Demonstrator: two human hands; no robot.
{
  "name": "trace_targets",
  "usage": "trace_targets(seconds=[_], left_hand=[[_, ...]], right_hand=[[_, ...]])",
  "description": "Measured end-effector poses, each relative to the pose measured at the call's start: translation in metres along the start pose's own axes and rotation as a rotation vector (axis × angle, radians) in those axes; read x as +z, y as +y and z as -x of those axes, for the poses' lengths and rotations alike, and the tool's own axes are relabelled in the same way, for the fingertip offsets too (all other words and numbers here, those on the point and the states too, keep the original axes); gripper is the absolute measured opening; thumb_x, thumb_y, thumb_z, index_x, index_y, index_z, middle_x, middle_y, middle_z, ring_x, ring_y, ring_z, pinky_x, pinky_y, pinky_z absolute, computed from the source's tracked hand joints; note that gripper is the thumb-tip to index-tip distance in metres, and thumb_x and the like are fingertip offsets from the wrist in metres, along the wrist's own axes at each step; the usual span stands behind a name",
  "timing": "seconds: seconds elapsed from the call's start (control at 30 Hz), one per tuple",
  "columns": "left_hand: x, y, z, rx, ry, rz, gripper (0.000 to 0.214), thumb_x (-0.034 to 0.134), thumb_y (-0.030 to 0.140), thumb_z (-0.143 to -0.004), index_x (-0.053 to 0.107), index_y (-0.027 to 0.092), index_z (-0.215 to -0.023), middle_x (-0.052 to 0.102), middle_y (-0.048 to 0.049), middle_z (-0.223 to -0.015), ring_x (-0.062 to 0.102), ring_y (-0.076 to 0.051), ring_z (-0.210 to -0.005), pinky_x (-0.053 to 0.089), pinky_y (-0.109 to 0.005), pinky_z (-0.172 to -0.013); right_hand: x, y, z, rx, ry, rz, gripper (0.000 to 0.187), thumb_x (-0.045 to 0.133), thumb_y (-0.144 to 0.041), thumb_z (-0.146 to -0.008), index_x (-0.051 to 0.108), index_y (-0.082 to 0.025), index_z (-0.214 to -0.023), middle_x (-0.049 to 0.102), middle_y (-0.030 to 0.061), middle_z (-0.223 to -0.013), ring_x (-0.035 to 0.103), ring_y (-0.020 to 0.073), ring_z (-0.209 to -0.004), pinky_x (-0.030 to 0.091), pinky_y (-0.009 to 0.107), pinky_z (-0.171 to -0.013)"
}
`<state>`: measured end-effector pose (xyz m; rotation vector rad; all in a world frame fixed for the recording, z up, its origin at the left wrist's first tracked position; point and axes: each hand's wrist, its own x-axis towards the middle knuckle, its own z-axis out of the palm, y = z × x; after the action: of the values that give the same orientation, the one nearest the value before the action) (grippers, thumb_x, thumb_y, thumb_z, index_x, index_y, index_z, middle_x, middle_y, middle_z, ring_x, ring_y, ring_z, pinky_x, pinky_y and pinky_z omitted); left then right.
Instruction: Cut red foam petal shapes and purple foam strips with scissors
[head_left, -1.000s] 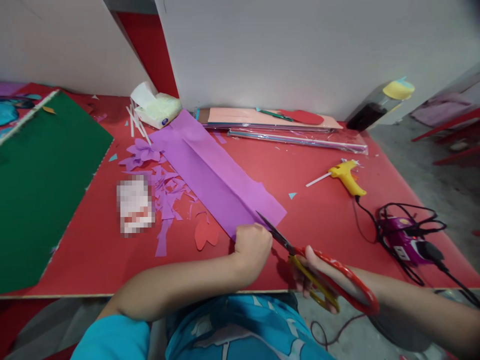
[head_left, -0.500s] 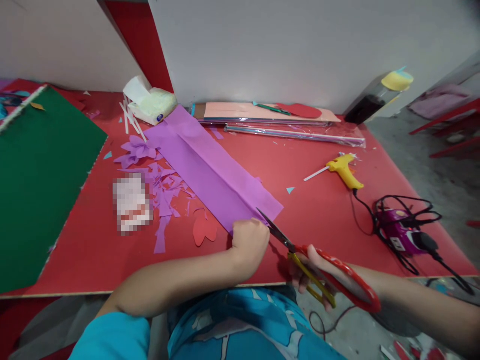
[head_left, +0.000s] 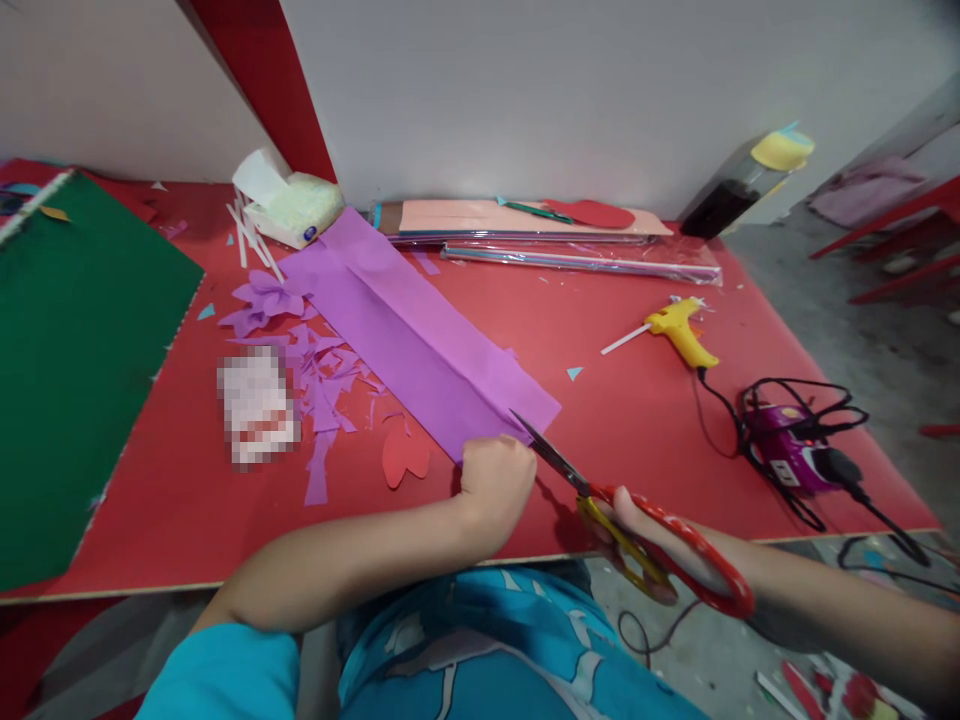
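A long purple craft sheet [head_left: 420,340], creased along its length, lies slantwise across the red table. At its near end my left hand [head_left: 499,490] is closed in a fist on the edge; the fingertips are hidden beneath it. My right hand [head_left: 626,515] grips a pair of scissors [head_left: 562,464] with one red and one yellow handle. The blades point up and left over the sheet's near right corner, just beside my left hand. Whether the sheet lies between the blades I cannot tell. Left of the sheet are purple scraps [head_left: 326,375] and a red heart-shaped cutout [head_left: 405,457].
A yellow glue gun [head_left: 682,332] and a purple power socket [head_left: 787,450] with coiled black cable lie right. Wrapped sheets [head_left: 585,262], a tissue pack [head_left: 304,207] and a dark-filled bottle [head_left: 724,205] stand along the back. A green board [head_left: 82,370] covers the left.
The view has shifted slightly, so the table items appear a little further left. The scissors' handles look slightly closer together. My left hand stays on the sheet.
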<state>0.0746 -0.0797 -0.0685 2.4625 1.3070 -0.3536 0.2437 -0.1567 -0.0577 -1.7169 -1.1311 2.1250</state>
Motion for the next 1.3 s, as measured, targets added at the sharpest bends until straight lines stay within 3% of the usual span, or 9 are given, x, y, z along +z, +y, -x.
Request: trace_targets(seconds=[0.3, 0.9, 1.17, 1.3], left_hand=[[-0.003, 0.001, 0.002, 0.013, -0.023, -0.004, 0.026, 0.038, -0.005, -0.078, 0.063, 0.003, -0.079, 0.063, -0.0159, -0.071, 0.067, -0.028, -0.074, 0.047, -0.031, -0.055], [-0.002, 0.001, 0.001, 0.006, -0.004, -0.002, 0.027, 0.039, -0.005, -0.078, 0.064, 0.004, -0.081, 0.063, -0.0161, -0.070, 0.067, -0.027, -0.073, 0.047, -0.030, -0.054], [-0.005, -0.003, 0.002, -0.035, 0.026, -0.007, 0.027, 0.038, -0.005, -0.077, 0.064, 0.003, -0.078, 0.064, -0.0165, -0.070, 0.067, -0.027, -0.072, 0.047, -0.029, -0.054], [-0.007, -0.002, 0.004, -0.051, 0.026, -0.003, 0.027, 0.037, -0.005, -0.077, 0.063, 0.002, -0.078, 0.064, -0.0169, -0.070, 0.067, -0.027, -0.073, 0.047, -0.030, -0.054]], right_hand=[[0.003, -0.003, 0.000, 0.084, 0.032, -0.052, 0.062, 0.029, -0.081, -0.067, 0.037, -0.020, -0.070, 0.041, -0.0045, -0.057, 0.032, 0.0055, -0.037, 0.023, 0.022, -0.037], [0.004, -0.004, -0.001, 0.005, 0.031, -0.060, 0.059, 0.031, -0.079, -0.069, 0.035, -0.020, -0.063, 0.037, -0.0065, -0.050, 0.030, 0.0040, -0.032, 0.023, 0.019, -0.032], [-0.001, -0.005, 0.002, 0.144, -0.018, -0.018, 0.060, 0.025, -0.077, -0.073, 0.041, -0.020, -0.070, 0.042, -0.0037, -0.057, 0.032, 0.0050, -0.036, 0.026, 0.021, -0.036], [-0.005, 0.002, 0.000, 0.032, -0.043, 0.010, 0.060, 0.020, -0.073, -0.078, 0.046, -0.019, -0.070, 0.048, 0.0003, -0.063, 0.038, 0.0075, -0.041, 0.031, 0.024, -0.042]])
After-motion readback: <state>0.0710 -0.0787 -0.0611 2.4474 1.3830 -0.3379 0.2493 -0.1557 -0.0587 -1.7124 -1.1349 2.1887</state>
